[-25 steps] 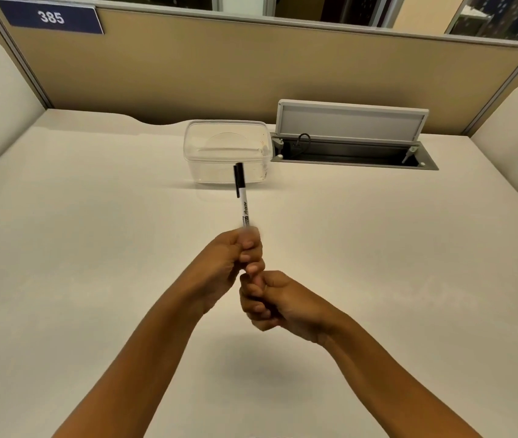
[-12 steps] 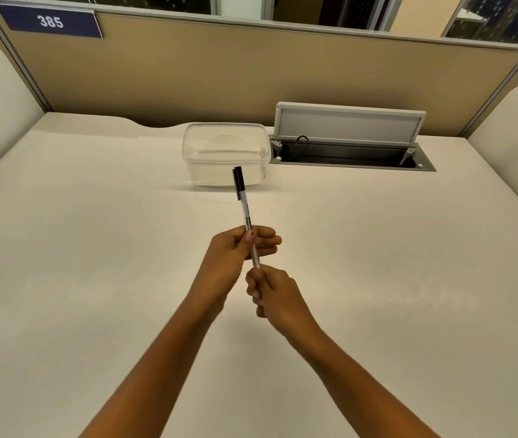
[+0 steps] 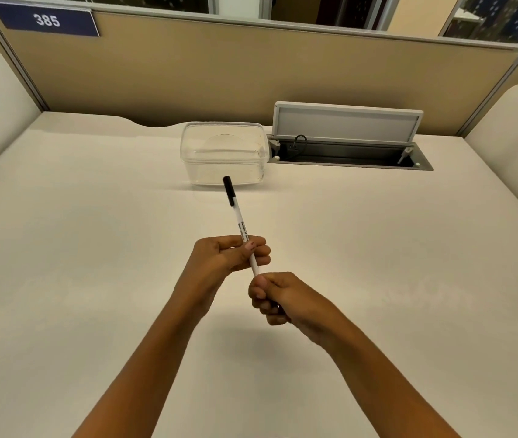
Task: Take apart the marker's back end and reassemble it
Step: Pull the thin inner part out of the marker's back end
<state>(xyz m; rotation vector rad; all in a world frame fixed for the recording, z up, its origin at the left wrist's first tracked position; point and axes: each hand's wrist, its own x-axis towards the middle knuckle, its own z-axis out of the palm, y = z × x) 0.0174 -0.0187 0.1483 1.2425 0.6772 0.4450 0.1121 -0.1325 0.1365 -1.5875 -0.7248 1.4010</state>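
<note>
A thin white marker (image 3: 239, 222) with a black cap at its far tip is held in the air over the middle of the desk, tilted away from me. My left hand (image 3: 223, 257) pinches the barrel around its middle between thumb and fingers. Just below and to the right, my right hand (image 3: 278, 295) is closed around the marker's back end, which is hidden inside the fist. A short stretch of white barrel shows between the two hands.
A clear plastic container (image 3: 223, 152) stands at the back centre of the pale desk (image 3: 77, 248). To its right is an open cable hatch (image 3: 347, 143) with a raised grey lid. A tan partition runs along the back.
The hands have drawn slightly apart along the barrel: the right hand slid down and right to the back end. The marker's capped tip has tilted a little to the left.
</note>
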